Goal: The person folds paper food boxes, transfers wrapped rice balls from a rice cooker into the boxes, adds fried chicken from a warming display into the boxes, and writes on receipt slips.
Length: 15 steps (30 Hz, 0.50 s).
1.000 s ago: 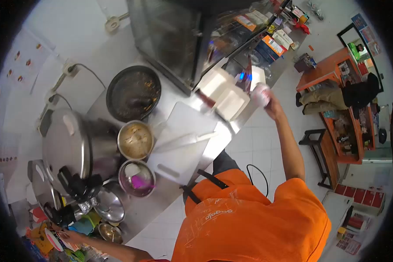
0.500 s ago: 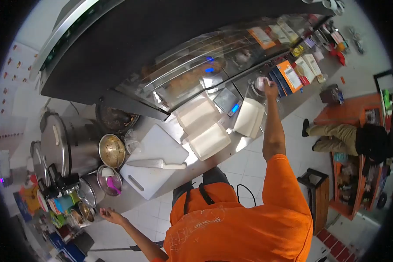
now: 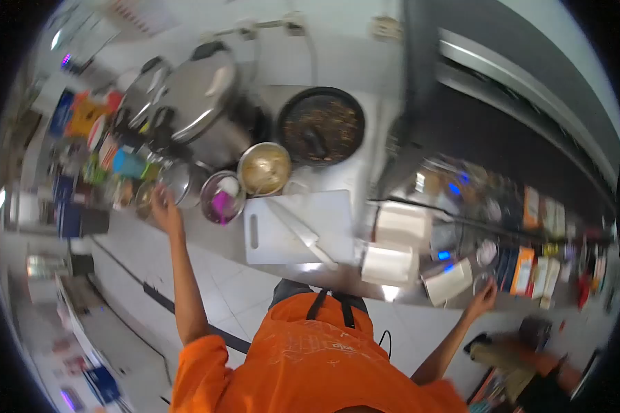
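My left hand (image 3: 165, 210) is stretched over the left end of the counter, beside a small metal bowl (image 3: 145, 195) and a steel pot (image 3: 178, 180). Its fingers look extended and apart, though blurred. At the counter's right front edge, my right hand (image 3: 487, 297) has bent fingers by a clear round plastic piece (image 3: 484, 281); blur hides whether it holds that. A small pinkish-white tub (image 3: 487, 252) stands just beyond. Between my hands, a knife (image 3: 303, 233) lies on a white cutting board (image 3: 334, 213). Open paper food boxes (image 3: 390, 263) sit to its right.
A bowl with a purple utensil (image 3: 222, 199), a metal bowl of yellowish food (image 3: 264, 169) and a large pressure cooker (image 3: 207, 103) stand behind the board. A dark pan (image 3: 322, 126) lies further back. A display case (image 3: 510, 138) overhangs the right side. A person (image 3: 523, 365) is at lower right.
The view has turned left, showing more of the back wall. My left hand has moved up from below the counter edge to the bowls. My right hand has drawn back from the pinkish-white tub.
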Motion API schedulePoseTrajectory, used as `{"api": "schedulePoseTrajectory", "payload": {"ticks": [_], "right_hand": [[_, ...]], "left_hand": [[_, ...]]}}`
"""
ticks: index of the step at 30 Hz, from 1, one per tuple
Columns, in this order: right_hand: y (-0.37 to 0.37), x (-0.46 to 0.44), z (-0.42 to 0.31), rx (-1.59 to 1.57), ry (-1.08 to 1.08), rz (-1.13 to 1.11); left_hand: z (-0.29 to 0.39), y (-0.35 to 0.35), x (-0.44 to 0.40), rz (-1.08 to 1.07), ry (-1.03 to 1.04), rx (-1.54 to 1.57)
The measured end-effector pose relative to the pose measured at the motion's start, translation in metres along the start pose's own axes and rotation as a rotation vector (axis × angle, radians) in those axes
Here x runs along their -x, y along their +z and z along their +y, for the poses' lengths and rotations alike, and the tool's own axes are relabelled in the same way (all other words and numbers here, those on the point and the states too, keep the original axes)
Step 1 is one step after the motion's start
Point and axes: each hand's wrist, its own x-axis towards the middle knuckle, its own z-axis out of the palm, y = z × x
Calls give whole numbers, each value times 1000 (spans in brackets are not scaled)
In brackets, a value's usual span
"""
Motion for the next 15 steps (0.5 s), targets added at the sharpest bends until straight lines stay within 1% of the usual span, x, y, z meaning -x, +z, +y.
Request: {"api": "schedulePoseTrajectory", "payload": {"ticks": [1,3,5,8,9,11,13,14,15], "right_hand": [[1,22,-20,125,-78,10],[21,71,-78,62,-126,-68],[55,120,-97,-42,-84,-246],[134,197,-194,-198,-76,-551],[156,220,-227,-246,-61,-663],[193,255,-289,-283,-41,-851],[234,286,-323,-311,-127,-916],[252,297,-349,-285,-71,-998],[273,306,-374,-274,-123,-1079]], "left_hand": [[3,2,-19,-16,68,9],[11,13,-64,-20,58,40],[29,19,-107,-27,94,-78],[-49,34,-194,-204,0,291],[-55,29,-205,-322,-27,334],[-42,12,-219,-570,-77,416],[-22,13,-218,-575,4,426],[-20,14,-220,-562,30,402],[-17,15,-227,-548,57,375]]}}
